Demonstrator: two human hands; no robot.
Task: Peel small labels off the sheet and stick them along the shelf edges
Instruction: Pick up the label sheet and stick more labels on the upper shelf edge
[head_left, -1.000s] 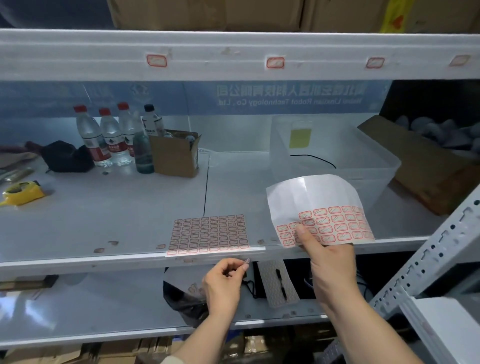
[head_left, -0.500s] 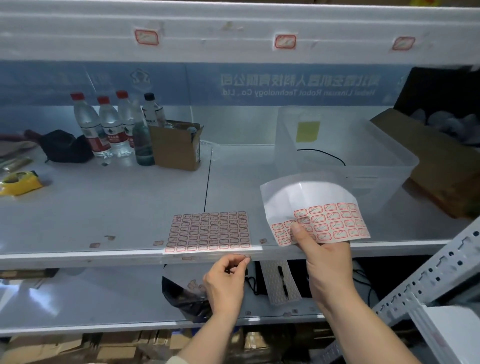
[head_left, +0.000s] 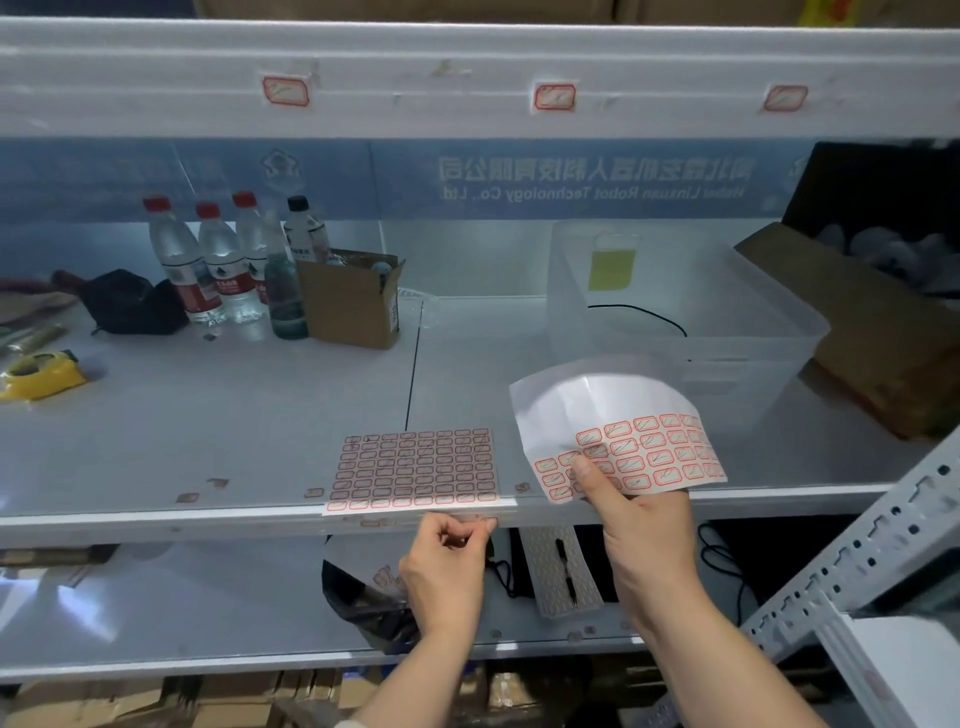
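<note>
At the middle shelf edge (head_left: 208, 525): left hand (head_left: 447, 566) pinches a small label (head_left: 485, 521) against it, at 6 o'clock of the flat sheet (head_left: 413, 470).
Right hand (head_left: 644, 530): grasps the curled label sheet (head_left: 618, 431), thumb on top, at 3 o'clock.
Risk: label may land crooked or fold onto the fingertips if pressed unevenly.

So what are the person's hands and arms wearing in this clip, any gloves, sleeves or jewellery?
No gloves: both the left hand and the right hand are bare, with no rings or watch visible. Both forearms are uncovered; only a pale sleeve edge shows at the left elbow.
</note>
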